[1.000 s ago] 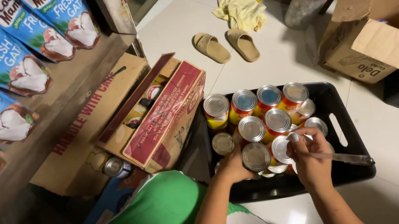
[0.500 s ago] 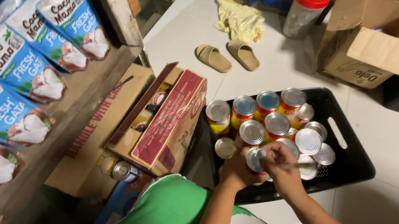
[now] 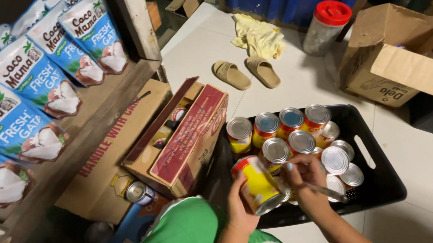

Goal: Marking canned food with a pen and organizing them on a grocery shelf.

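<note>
Probably a small shop's stockroom: a wooden shelf (image 3: 114, 104) lined with blue pouches (image 3: 28, 88), cardboard boxes (image 3: 185, 137) on a tiled floor, and a black crate (image 3: 381, 183) of cans (image 3: 291, 120).

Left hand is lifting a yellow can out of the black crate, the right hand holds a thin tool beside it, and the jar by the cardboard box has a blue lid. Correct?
Not quite: the head view shows the jar by the cardboard box has a red lid, not blue. The left hand does hold the yellow can over the black crate, the right hand a thin tool.
</note>
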